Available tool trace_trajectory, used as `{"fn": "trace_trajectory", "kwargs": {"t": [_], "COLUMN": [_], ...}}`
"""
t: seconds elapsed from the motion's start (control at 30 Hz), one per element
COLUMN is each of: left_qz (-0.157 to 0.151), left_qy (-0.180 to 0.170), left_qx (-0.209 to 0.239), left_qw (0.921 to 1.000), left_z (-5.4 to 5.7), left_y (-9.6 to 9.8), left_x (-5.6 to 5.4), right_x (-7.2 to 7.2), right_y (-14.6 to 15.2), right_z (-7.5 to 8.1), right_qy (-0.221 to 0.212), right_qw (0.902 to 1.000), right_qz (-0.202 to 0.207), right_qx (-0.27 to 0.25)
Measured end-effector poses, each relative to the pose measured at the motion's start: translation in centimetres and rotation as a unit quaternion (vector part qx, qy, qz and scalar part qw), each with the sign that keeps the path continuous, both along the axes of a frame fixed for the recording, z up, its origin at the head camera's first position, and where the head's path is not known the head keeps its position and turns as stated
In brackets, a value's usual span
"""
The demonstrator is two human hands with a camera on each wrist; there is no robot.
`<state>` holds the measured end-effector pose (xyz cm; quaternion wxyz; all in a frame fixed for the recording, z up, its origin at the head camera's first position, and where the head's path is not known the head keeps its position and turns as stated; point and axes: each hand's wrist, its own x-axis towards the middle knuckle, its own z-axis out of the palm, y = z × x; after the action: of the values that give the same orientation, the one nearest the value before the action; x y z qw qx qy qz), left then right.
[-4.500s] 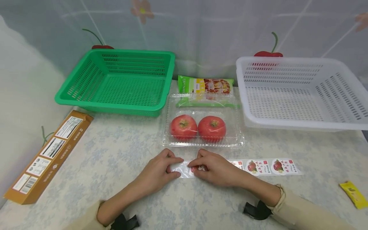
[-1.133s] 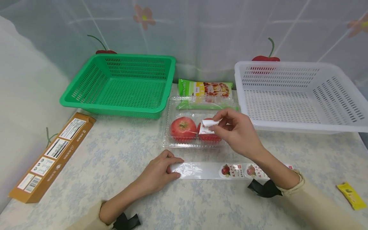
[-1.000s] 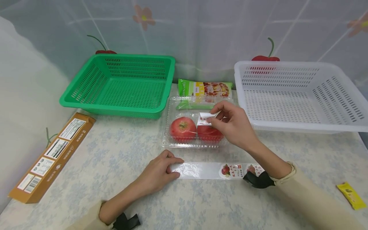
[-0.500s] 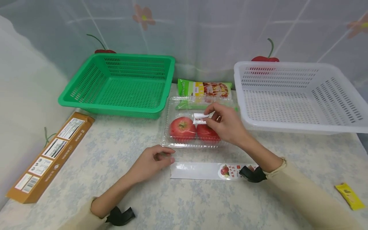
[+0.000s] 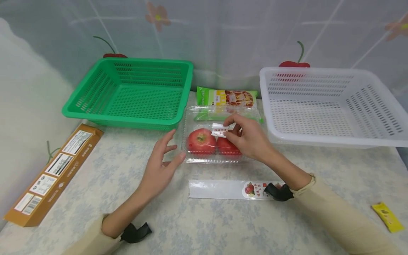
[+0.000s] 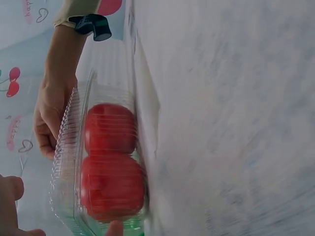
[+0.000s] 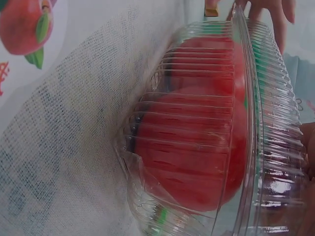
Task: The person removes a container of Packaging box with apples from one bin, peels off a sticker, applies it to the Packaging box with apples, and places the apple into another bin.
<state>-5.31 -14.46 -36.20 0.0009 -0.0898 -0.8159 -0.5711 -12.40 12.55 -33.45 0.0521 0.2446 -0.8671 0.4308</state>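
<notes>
In the head view, my right hand (image 5: 251, 138) pinches a white sticker label (image 5: 218, 130) with red print, close over the lid of a clear plastic clamshell box (image 5: 204, 160). Inside the box sit two round red fruits, the left fruit (image 5: 201, 141) in plain sight and the right fruit (image 5: 227, 146) partly covered by the hand. My left hand (image 5: 159, 164) is raised just left of the box, its fingers spread and holding nothing. In front lies a label strip (image 5: 216, 189), bare at its left end, its right end hidden under the right wrist.
A green basket (image 5: 127, 122) stands back left and a white basket (image 5: 331, 140) back right. Between them, a green snack packet (image 5: 207, 95) lies partly under the box's back edge. A long brown carton (image 5: 52, 173) is far left, a yellow sachet (image 5: 387, 216) far right.
The right hand has carried a label from the strip up over the box, then slightly left. The left hand has let go of the strip and risen toward the box's left side, fingers spreading.
</notes>
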Motion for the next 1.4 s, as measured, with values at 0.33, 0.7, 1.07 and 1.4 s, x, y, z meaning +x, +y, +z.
{"fn": "trace_trajectory", "kwargs": {"t": [0.33,0.7,1.07,1.4], "left_qz": [-0.018,-0.022,-0.021,-0.018], "left_qy": [-0.004,-0.015,-0.021,-0.025], "left_qx": [-0.052,-0.025,-0.025,-0.027], "left_qw": [0.9985,0.9993,0.9992,0.9991], "left_z": [0.5,0.5,0.4,0.4], "left_y": [0.7,0.6,0.6,0.7], "left_x": [-2.6,-2.7,-2.7,-2.7], "right_x": [0.0,-0.2,-0.2,0.0], "right_y": [0.0,-0.1,-0.3,-0.4], "right_z": [0.1,0.1,0.1,0.6], "right_qy": [-0.007,0.002,-0.020,-0.038], "right_qw": [0.9998,0.9997,0.9992,0.9977], "right_qz": [-0.013,-0.007,-0.013,-0.019], "right_qx": [0.009,0.024,0.031,0.053]}}
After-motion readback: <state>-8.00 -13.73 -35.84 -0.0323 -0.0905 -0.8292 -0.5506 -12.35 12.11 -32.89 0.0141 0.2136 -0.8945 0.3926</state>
